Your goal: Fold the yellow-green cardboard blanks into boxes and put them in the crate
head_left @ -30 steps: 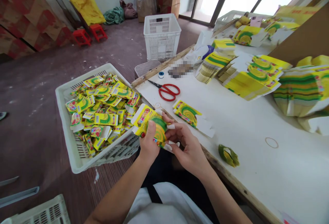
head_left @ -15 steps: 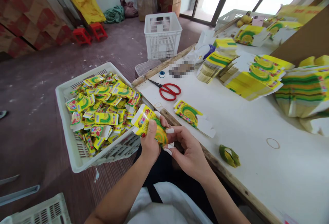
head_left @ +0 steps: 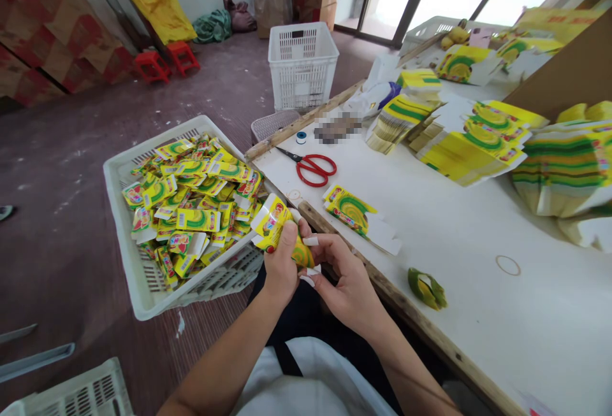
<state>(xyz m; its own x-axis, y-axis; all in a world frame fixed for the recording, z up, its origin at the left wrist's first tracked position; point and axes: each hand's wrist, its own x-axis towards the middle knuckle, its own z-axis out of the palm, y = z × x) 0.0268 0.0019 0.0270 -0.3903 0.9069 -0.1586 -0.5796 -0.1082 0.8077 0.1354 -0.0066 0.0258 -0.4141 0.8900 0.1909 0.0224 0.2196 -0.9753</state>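
Observation:
A small yellow and green printed carton (head_left: 271,220) is between my hands, above my lap at the table's edge. My left hand (head_left: 282,263) is closed around it, thumb pressed across the printed face. With bent fingertips, my right hand (head_left: 338,271) pinches the carton's lower right end; what those fingers cover is hidden. The carton's upper end, with white flaps, points left toward a white plastic crate (head_left: 136,295) heaped with similar cartons (head_left: 197,220). Right of my hands, a flattened carton (head_left: 351,211) lies on the white table (head_left: 459,244).
Red-handled scissors (head_left: 315,169) and a small spool (head_left: 301,137) lie further up the table. A crumpled green leaf-like piece (head_left: 427,288) rests near its edge. Stacks of flat cartons (head_left: 471,142) stand at the right. Another white crate (head_left: 303,65) is on the floor beyond.
The held carton has turned and tipped slightly, so less of its green ring print shows. My left fingers have shifted on it; my right fingers stay at its lower end.

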